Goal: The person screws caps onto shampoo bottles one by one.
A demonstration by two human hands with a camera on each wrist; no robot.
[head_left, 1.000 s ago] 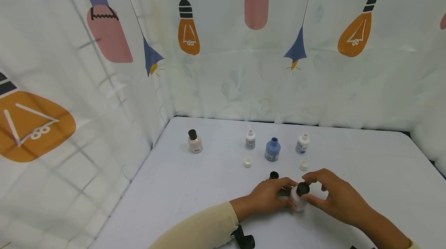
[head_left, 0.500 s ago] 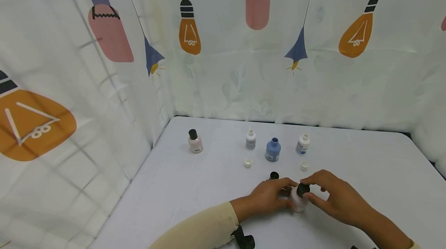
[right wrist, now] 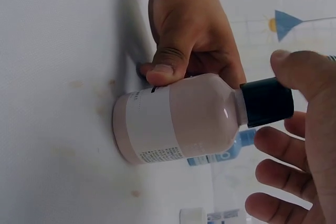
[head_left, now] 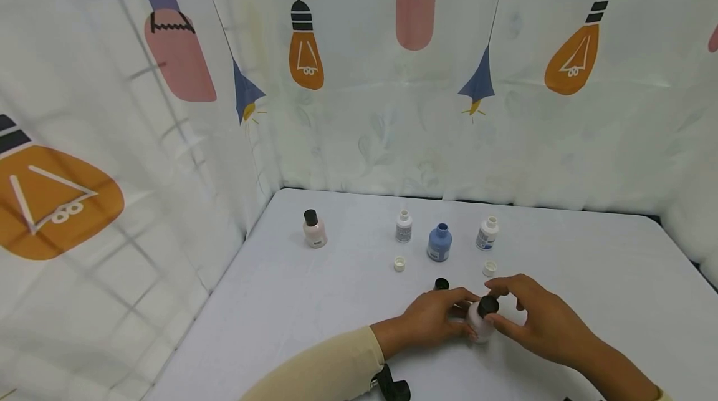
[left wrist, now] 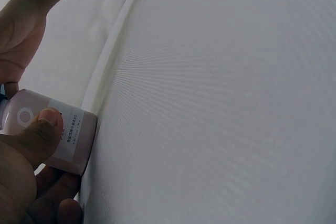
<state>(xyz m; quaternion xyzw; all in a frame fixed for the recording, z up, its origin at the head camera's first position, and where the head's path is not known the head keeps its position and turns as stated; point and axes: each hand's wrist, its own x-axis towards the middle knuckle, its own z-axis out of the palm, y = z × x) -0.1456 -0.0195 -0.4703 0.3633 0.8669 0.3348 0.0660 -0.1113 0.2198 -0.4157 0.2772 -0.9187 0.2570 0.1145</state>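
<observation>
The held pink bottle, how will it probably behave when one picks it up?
The bottle likely feels stiff: no dent shows under the fingers. Its glossy surface may be slippery. On its side, the round body would probably roll.

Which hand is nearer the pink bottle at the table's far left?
Left. The left hand holds another bottle, nearer the person and rightward of the far-left bottle; the right hand is farther right, at the held bottle's black cap.
</observation>
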